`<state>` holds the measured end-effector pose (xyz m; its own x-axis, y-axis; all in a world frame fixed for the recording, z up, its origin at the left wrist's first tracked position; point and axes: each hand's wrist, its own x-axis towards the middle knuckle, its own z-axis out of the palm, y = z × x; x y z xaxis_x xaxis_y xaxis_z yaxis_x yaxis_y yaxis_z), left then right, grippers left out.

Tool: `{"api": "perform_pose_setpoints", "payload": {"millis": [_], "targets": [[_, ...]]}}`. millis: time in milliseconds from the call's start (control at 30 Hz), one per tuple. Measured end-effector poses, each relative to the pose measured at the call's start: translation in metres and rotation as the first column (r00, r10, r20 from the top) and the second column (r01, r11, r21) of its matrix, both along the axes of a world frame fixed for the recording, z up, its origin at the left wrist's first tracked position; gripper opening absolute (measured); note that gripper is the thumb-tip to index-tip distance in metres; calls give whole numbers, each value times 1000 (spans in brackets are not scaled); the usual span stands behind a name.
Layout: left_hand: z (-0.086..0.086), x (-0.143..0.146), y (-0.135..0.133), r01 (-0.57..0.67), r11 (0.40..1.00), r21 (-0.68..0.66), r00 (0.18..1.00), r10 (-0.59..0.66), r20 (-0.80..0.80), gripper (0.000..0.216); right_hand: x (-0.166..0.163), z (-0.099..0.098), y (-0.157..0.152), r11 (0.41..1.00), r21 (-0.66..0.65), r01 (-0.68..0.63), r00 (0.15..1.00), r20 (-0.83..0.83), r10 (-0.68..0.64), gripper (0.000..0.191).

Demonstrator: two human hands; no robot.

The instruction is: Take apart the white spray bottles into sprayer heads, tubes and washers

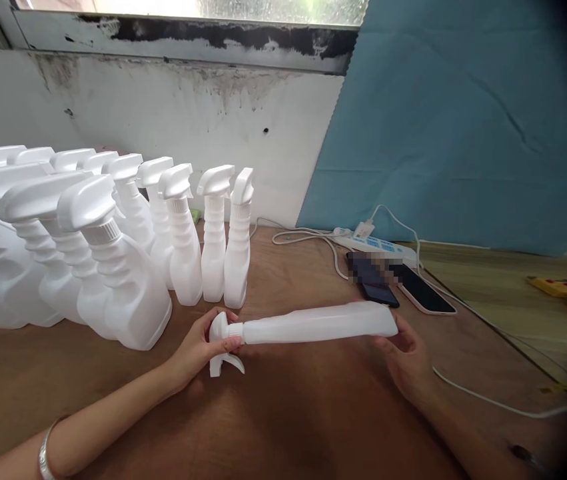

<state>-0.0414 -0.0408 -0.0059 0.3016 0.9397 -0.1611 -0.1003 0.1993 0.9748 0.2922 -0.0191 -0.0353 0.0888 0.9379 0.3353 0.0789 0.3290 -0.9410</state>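
A white spray bottle lies sideways in the air between my two hands, just above the brown table. Its trigger head points left, with the trigger hanging downward. My left hand is closed around the spray head and collar, thumb across the neck. At the other end, my right hand grips the bottle's base between thumb and fingers. Beyond my left hand stand several more white spray bottles, upright and grouped in rows with their trigger heads on.
A power strip with a plugged-in white charger and cables lies by the blue cloth. Two phones rest before it, one dark, one pink-edged. Yellow items sit far right. A white wall and window frame stand behind.
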Motion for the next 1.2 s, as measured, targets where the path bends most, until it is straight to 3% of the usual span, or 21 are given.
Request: {"api": "perform_pose_setpoints", "payload": {"millis": [133, 267, 467, 1000, 1100, 1200], "targets": [[-1, 0, 1, 16, 1000, 17, 999, -15, -29, 37, 1, -3, 1, 996, -19, 87, 995, 55, -86, 31], [0, 0, 1, 16, 1000, -3, 998, -16, -52, 40, -8, 7, -4, 978, -69, 196, 968, 171, -182, 33], [1, 2, 0, 4, 999, -33, 997, -6, -73, 42, -20, 27, -13, 968, -217, 123, 954, 293, -55, 36], [3, 3, -3, 6, 999, 50, 988, 2, -153, 37, -21, 33, -15, 895, -437, 92, 978, 208, 2, 44], [3, 3, -5, 6, 992, 124, 974, 22, -227, 36, -16, 28, -13, 888, -455, 71, 985, 173, 11, 43], [4, 1, -8, 57, 958, 280, 921, 58, -385, 31, -10, 25, -10, 855, -519, 15, 996, 86, 34, 42]]}}
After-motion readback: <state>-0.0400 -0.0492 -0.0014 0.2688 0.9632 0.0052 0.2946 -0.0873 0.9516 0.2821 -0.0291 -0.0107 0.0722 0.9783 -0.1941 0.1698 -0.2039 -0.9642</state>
